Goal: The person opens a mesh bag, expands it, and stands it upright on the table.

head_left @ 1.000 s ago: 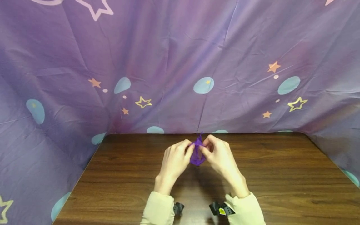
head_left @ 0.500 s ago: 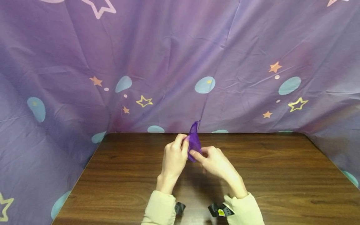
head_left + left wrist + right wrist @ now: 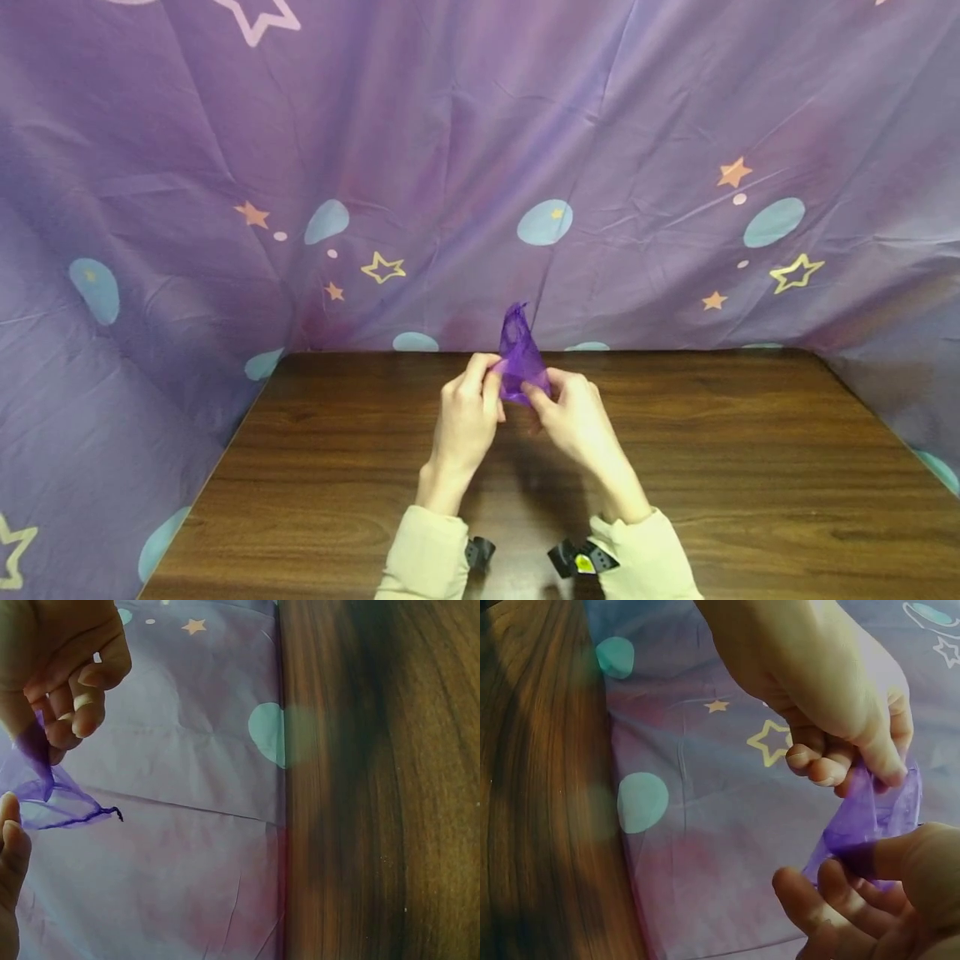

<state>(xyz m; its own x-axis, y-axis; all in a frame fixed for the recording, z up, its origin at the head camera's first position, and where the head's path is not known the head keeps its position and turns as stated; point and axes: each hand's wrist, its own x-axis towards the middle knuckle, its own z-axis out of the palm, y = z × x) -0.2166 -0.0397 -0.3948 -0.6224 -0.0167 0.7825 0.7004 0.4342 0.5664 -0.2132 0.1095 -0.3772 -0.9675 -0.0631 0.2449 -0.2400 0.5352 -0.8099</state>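
Above the table, both hands hold a small sheer purple drawstring pouch [image 3: 521, 367], its narrow end pointing up and away. My left hand [image 3: 465, 417] pinches its left edge between thumb and fingers; the right wrist view shows that left hand [image 3: 817, 682] gripping the cloth from above. On the pouch's near right side is my right hand [image 3: 577, 417], thumb in front and fingers behind. In the right wrist view the right thumb [image 3: 889, 859] shows purple through the sheer cloth. A dark cord end [image 3: 112, 814] sticks out from the pouch in the left wrist view.
The wooden table [image 3: 322, 467] stretches out on both sides below the hands. A purple curtain [image 3: 450, 167] printed with stars and blue ovals hangs behind it and along the sides. Black straps [image 3: 581, 558] sit at the pale sleeves [image 3: 427, 554].
The pouch, bunched between the hands a second ago, now stands higher and spreads wider, its tip raised against the curtain. My right hand dips, then moves up and away again; my left shifts slightly.
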